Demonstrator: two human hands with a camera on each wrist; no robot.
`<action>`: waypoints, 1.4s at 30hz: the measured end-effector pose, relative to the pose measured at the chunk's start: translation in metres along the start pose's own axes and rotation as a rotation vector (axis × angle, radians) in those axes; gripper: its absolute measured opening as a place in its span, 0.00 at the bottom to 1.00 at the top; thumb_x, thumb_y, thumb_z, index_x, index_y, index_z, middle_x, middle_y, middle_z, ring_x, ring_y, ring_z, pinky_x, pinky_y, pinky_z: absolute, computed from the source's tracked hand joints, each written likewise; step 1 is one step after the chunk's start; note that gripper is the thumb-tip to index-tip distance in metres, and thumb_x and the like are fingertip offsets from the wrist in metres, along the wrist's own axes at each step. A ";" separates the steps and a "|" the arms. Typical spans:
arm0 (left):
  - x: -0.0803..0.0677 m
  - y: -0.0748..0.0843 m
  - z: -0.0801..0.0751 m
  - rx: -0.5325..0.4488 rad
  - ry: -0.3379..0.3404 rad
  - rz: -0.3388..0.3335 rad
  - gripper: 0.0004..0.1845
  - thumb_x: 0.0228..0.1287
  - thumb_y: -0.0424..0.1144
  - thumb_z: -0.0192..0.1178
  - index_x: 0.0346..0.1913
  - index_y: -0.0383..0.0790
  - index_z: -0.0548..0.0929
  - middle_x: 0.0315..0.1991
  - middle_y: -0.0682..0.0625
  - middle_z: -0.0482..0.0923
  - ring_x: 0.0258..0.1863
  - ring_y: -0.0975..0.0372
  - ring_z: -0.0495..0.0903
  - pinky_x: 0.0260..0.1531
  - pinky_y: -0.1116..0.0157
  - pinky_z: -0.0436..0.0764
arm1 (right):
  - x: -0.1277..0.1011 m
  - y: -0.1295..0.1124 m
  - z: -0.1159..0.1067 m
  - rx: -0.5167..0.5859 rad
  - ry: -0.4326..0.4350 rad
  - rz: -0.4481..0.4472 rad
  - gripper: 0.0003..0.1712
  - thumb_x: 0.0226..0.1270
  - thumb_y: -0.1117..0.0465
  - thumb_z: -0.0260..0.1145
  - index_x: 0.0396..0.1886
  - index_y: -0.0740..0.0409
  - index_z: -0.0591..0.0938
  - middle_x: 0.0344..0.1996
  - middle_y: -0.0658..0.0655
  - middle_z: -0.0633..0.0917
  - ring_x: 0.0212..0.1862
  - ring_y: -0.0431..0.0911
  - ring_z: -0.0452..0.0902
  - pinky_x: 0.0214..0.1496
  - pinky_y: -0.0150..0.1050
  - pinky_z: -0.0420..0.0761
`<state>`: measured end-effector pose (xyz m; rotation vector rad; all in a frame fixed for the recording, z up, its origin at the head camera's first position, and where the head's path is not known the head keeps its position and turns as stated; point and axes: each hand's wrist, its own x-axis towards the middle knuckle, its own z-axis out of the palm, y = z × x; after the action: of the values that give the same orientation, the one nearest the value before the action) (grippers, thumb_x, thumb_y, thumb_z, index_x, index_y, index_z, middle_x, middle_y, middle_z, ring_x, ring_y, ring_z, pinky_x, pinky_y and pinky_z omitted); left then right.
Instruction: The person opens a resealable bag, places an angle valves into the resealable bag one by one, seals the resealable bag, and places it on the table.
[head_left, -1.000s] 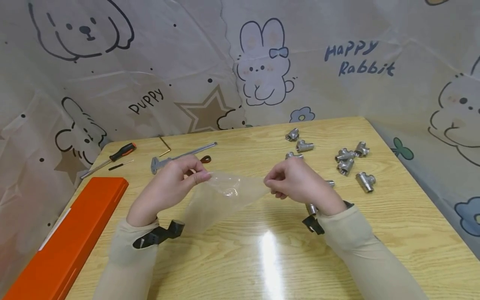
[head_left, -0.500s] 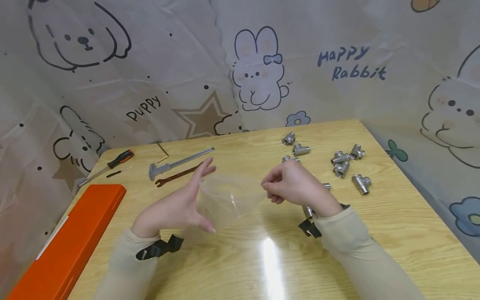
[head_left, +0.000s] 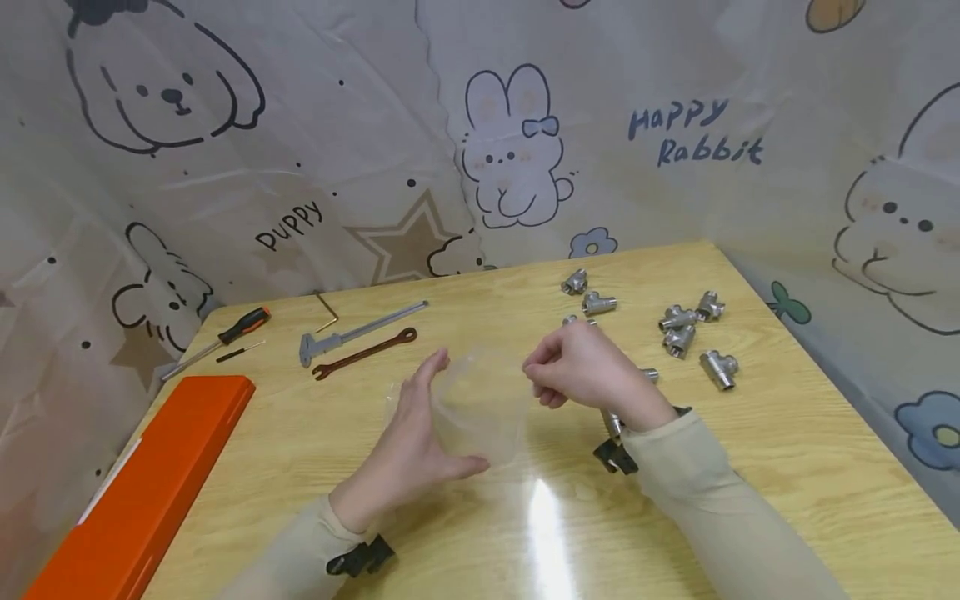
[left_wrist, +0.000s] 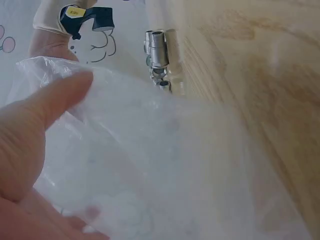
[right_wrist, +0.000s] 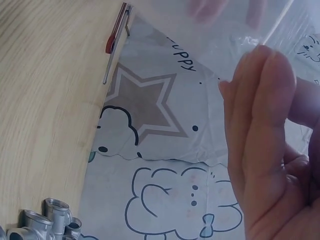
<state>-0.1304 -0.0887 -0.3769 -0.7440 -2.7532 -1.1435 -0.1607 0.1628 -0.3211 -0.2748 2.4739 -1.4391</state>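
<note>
A clear plastic bag (head_left: pixel 480 408) was held up just above the middle of a wooden table (head_left: pixel 750 467), between two hands. The left hand (head_left: pixel 420 442) was spread flat against the bag's left side, fingers straight and thumb stretched under its lower edge; nothing was gripped, the bag only being touched and supported. In the left wrist view, the thumb (left_wrist: pixel 60 95) was seen lying on the crumpled film. The right hand (head_left: pixel 585 367) was curled, its fingertips pinching the bag's upper right edge; in the right wrist view the film (right_wrist: pixel 235 45) was seen caught in front of bent fingers (right_wrist: pixel 260 115).

Just beyond and to the right of the right hand, silver tee pipe fittings (head_left: pixel 678 329) were scattered on the table, some partly hidden behind the wrist. To the far left, a brown spanner (head_left: pixel 363 352), a metal caliper (head_left: pixel 360 323), a hex key (head_left: pixel 328 300) and an orange-handled screwdriver (head_left: pixel 225 329) were laid out. An orange box (head_left: pixel 142 492) lay along the near left edge. A cartoon-printed sheet (head_left: pixel 487 150) was hung behind the table.
</note>
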 end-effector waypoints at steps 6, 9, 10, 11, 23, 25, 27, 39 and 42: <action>0.010 -0.004 -0.010 0.000 -0.062 0.102 0.55 0.45 0.34 0.80 0.76 0.44 0.58 0.54 0.49 0.80 0.37 0.61 0.84 0.68 0.47 0.63 | -0.002 0.001 0.001 0.014 -0.021 0.006 0.05 0.68 0.68 0.65 0.34 0.65 0.86 0.23 0.59 0.85 0.26 0.48 0.84 0.30 0.40 0.86; 0.017 -0.012 -0.018 -0.020 -0.134 0.131 0.46 0.49 0.32 0.77 0.73 0.44 0.67 0.47 0.52 0.82 0.32 0.67 0.81 0.57 0.55 0.76 | -0.003 0.002 -0.001 -0.004 -0.036 0.020 0.05 0.68 0.68 0.66 0.33 0.64 0.86 0.23 0.58 0.85 0.25 0.48 0.84 0.30 0.39 0.86; 0.020 -0.015 -0.021 -0.024 -0.158 0.140 0.43 0.50 0.32 0.77 0.71 0.44 0.70 0.47 0.52 0.82 0.36 0.67 0.81 0.51 0.57 0.80 | -0.003 0.002 -0.001 -0.010 -0.043 0.025 0.05 0.68 0.68 0.66 0.33 0.64 0.86 0.23 0.58 0.85 0.25 0.48 0.84 0.30 0.39 0.86; 0.022 -0.017 -0.022 -0.036 -0.187 0.144 0.42 0.50 0.32 0.77 0.70 0.44 0.71 0.48 0.51 0.82 0.42 0.66 0.80 0.45 0.60 0.82 | -0.003 0.002 -0.002 -0.020 -0.052 0.030 0.06 0.68 0.67 0.66 0.32 0.64 0.86 0.23 0.58 0.85 0.25 0.48 0.84 0.30 0.39 0.86; 0.037 -0.032 0.000 -0.215 -0.455 0.179 0.38 0.56 0.27 0.71 0.70 0.39 0.69 0.62 0.48 0.78 0.49 0.62 0.82 0.42 0.65 0.84 | -0.002 0.009 -0.005 -0.129 -0.112 0.074 0.09 0.69 0.65 0.64 0.31 0.64 0.86 0.21 0.58 0.84 0.23 0.48 0.83 0.28 0.38 0.85; 0.037 -0.033 0.001 -0.206 -0.459 0.174 0.40 0.56 0.26 0.71 0.72 0.42 0.68 0.60 0.48 0.79 0.46 0.63 0.83 0.38 0.66 0.84 | -0.002 0.008 -0.011 -0.139 -0.097 0.089 0.09 0.70 0.63 0.65 0.34 0.64 0.86 0.22 0.58 0.85 0.24 0.49 0.84 0.29 0.39 0.85; 0.038 -0.034 0.002 -0.195 -0.449 0.166 0.41 0.55 0.26 0.71 0.72 0.44 0.67 0.59 0.49 0.80 0.44 0.63 0.83 0.38 0.67 0.84 | -0.003 0.008 -0.021 -0.151 -0.056 0.093 0.11 0.70 0.61 0.64 0.40 0.65 0.86 0.24 0.59 0.85 0.26 0.49 0.84 0.31 0.39 0.86; 0.029 -0.046 0.005 -0.153 -0.402 0.120 0.39 0.55 0.27 0.71 0.70 0.46 0.71 0.55 0.56 0.81 0.55 0.63 0.78 0.51 0.64 0.80 | -0.033 0.048 -0.066 -0.654 0.049 -0.172 0.15 0.63 0.64 0.71 0.49 0.63 0.86 0.37 0.53 0.86 0.36 0.44 0.82 0.36 0.40 0.83; 0.028 -0.050 0.006 -0.150 -0.429 0.092 0.38 0.56 0.28 0.71 0.70 0.44 0.71 0.56 0.54 0.82 0.56 0.63 0.78 0.53 0.62 0.79 | -0.036 0.066 -0.063 -0.779 -0.030 -0.260 0.22 0.58 0.64 0.76 0.53 0.64 0.84 0.45 0.57 0.85 0.44 0.49 0.82 0.44 0.43 0.84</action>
<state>-0.1770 -0.1030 -0.4070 -1.2530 -2.9434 -1.3149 -0.1484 0.2573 -0.3446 -0.7742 2.9366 -0.4527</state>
